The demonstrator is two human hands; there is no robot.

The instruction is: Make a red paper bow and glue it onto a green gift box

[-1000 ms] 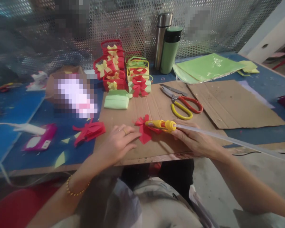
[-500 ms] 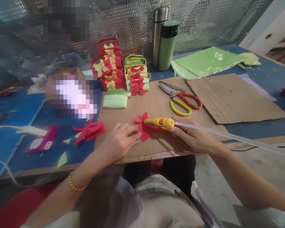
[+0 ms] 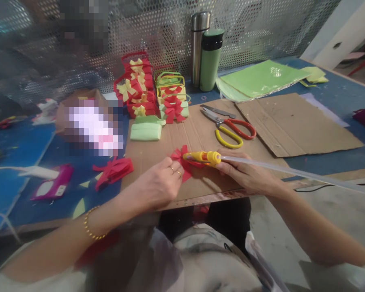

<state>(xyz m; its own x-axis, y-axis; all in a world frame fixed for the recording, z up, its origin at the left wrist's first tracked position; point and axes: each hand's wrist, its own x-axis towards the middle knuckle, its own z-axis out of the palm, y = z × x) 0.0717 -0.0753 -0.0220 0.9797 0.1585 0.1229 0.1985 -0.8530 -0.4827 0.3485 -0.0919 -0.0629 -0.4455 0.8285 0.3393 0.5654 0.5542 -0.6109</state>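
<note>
Red bow (image 3: 187,173): nine o'clock from our right hand (image 3: 246,173), clamped round glue gun (image 3: 202,157); two from our left hand (image 3: 160,181), pinch unclear. Magenta packet (image 3: 65,175): label illegible.

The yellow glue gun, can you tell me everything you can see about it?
The glue gun has a yellow body that looks like plastic, with an orange-red patch on its side. A long, cloudy-clear stick runs out of its back end toward the right edge of the picture. Its nose points left, over the red paper; I can't tell if the tip touches it. The right hand holds it and hides any handle.
</note>
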